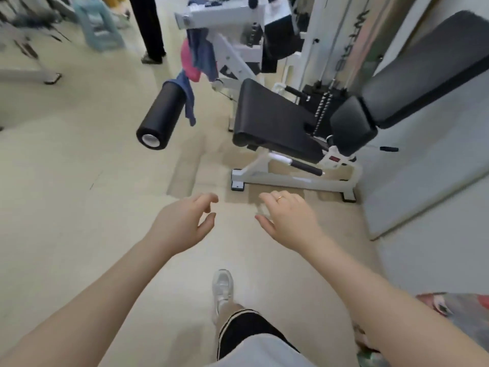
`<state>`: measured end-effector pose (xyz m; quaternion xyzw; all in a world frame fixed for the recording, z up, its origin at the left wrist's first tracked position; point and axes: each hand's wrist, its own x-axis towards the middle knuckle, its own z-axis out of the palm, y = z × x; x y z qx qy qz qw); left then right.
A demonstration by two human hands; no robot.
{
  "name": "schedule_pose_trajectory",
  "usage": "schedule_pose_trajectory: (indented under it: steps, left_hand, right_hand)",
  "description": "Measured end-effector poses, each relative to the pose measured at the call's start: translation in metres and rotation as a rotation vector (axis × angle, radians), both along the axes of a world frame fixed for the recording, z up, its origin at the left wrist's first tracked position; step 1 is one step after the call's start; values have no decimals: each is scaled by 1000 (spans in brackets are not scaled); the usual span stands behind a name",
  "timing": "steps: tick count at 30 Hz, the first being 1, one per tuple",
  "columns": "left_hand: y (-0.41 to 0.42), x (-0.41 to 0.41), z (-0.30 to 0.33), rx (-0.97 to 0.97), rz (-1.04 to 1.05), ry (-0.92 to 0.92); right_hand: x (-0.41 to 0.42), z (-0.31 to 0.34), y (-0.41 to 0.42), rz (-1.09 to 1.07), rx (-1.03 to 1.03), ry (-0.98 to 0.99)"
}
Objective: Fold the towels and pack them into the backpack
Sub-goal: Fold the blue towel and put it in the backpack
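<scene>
Blue towels hang on a white gym machine ahead: one blue towel (189, 98) drapes beside the black foam roller (161, 115), another blue towel (203, 53) hangs higher on the frame next to a pink towel (188, 62). My left hand (182, 223) and my right hand (287, 221) reach forward over the floor, well short of the towels, both empty with fingers apart. A gold ring sits on my right hand. No backpack shows.
The machine's black seat (275, 120) and backrest (428, 70) stand ahead on the right over a white base (291, 180). A person's dark trouser legs (149, 27) stand at the back. My foot in a white shoe (222, 288) steps on beige floor.
</scene>
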<state>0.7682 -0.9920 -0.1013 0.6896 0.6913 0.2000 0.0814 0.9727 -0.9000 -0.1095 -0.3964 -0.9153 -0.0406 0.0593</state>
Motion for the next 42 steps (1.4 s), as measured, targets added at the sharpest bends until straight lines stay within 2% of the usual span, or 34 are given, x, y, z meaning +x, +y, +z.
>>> schedule_pose_trajectory:
  steps: [5, 7, 12, 18, 26, 33, 36, 42]
  left_hand:
    - [48, -95, -5, -39, 160, -7]
    - [76, -137, -5, -50, 200, -4]
    - [148, -237, 4, -169, 289, -52]
    - [222, -329, 1, -230, 314, -132]
    - [348, -465, -25, -233, 212, -140]
    - [510, -625, -28, -347, -29, -53]
    - [569, -680, -25, -396, -103, -55]
    - [676, -743, -49, -454, -171, -80]
  right_hand:
    - [-108, -12, 70, 135, -2, -14]
    - [-152, -14, 104, 179, -65, -19]
    - [-264, -4, 183, 158, -308, -39]
    - [-364, 3, 264, 132, -366, -88]
    - [-480, -28, 368, 0, -445, -75]
    - [-627, -59, 489, -313, -560, 127]
    - [-680, -66, 527, -419, -616, 140]
    - [-745, -81, 595, -510, -693, 170]
